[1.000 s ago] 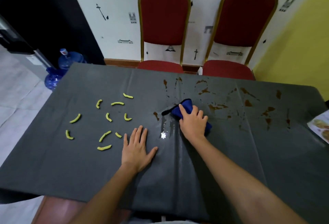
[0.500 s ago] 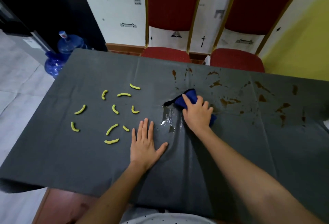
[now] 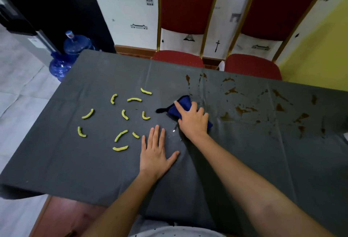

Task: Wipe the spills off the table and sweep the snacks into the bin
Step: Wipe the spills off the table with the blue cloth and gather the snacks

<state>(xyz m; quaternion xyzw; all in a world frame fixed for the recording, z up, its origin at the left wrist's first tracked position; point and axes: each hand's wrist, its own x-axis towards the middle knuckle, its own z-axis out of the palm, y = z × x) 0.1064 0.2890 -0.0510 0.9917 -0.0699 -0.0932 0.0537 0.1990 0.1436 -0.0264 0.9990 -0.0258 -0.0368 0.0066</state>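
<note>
A dark grey cloth covers the table (image 3: pixel 56 157). My right hand (image 3: pixel 193 120) presses a blue cloth (image 3: pixel 178 105) flat near the table's middle, with a wet sheen around it. Brown spills (image 3: pixel 243 109) spread to the right, up to the far right edge. Several yellow curved snacks (image 3: pixel 120 136) lie scattered on the left half. My left hand (image 3: pixel 155 154) rests flat on the table, fingers spread, holding nothing, just right of the nearest snacks. No bin shows in view.
Two red chairs with gold frames (image 3: pixel 188 20) stand behind the far edge of the table. Blue water bottles (image 3: pixel 75 46) sit on the floor at the far left corner. A tiled floor (image 3: pixel 17 95) lies to the left.
My right hand has slid the blue cloth to the left, toward the snacks. The brown spot left of the cloth is gone. The left hand stays flat in place.
</note>
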